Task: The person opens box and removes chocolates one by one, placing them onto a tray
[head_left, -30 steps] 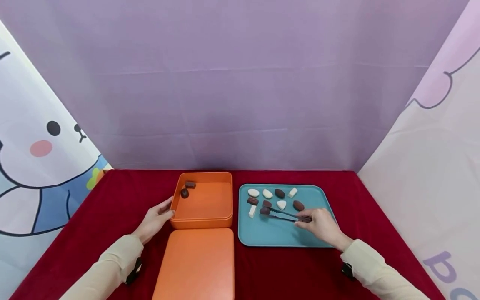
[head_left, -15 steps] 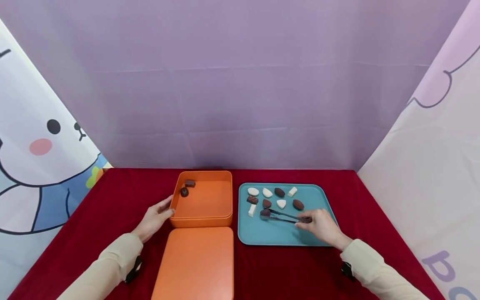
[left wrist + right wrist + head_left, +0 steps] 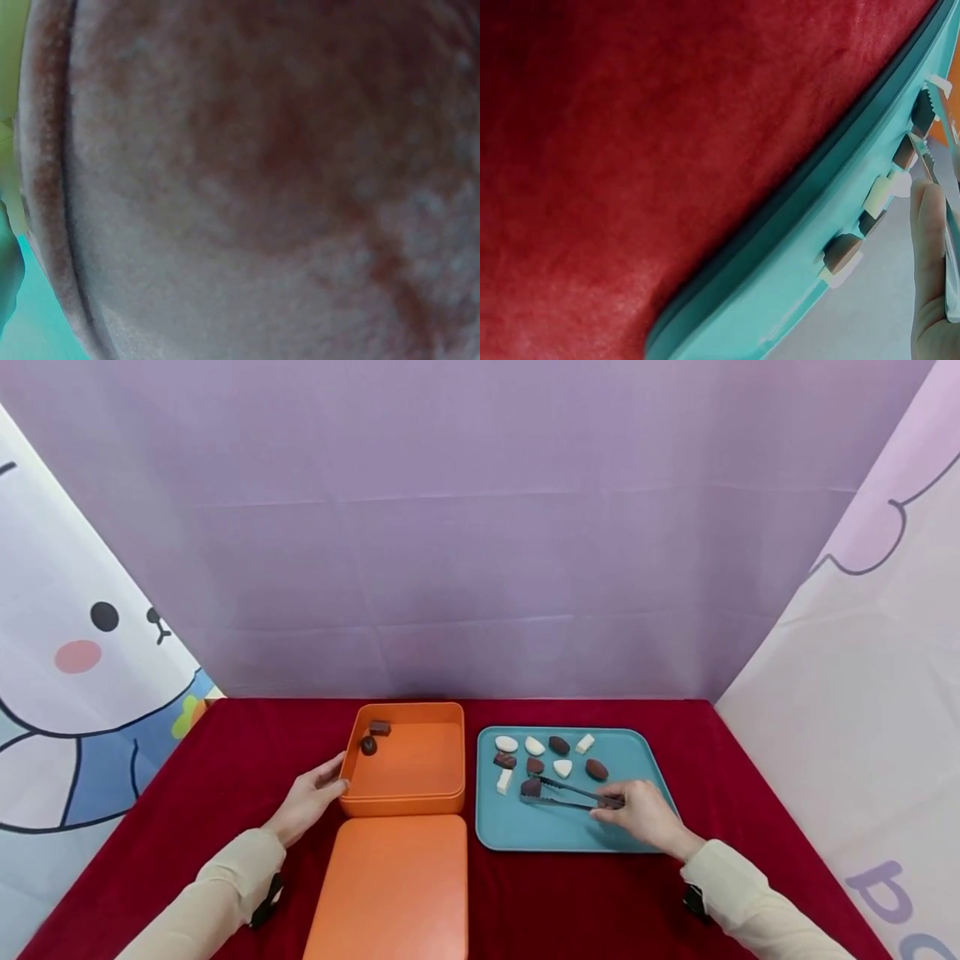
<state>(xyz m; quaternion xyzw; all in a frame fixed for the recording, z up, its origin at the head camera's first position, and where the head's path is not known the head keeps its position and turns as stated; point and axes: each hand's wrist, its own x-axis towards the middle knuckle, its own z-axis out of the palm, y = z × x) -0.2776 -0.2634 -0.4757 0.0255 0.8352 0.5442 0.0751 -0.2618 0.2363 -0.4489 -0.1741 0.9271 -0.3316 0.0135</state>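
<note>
In the head view, my right hand (image 3: 643,812) pinches black tongs (image 3: 573,793) between thumb and fingers above the blue tray (image 3: 555,831). The tongs' tips stand on either side of a dark chocolate (image 3: 531,787); whether they touch it, I cannot tell. In the right wrist view, that dark chocolate (image 3: 922,112) also shows between the toothed tips. My left hand (image 3: 307,799) rests against the left side of an orange box (image 3: 405,807), thumb by its near corner. Inside the box lie a chocolate bar (image 3: 380,727) and a round chocolate (image 3: 368,745).
Several white and brown chocolates, among them an oval brown one (image 3: 597,769) and a white bar (image 3: 505,780), lie on the tray. An orange lid (image 3: 393,885) lies in front of the box. Red cloth (image 3: 570,902) covers the table, with a purple curtain (image 3: 465,568) behind.
The tongs' tips have spread wider around the dark chocolate, which has shifted slightly toward the near side, away from the brown piece behind it. My left hand stays at the box.
</note>
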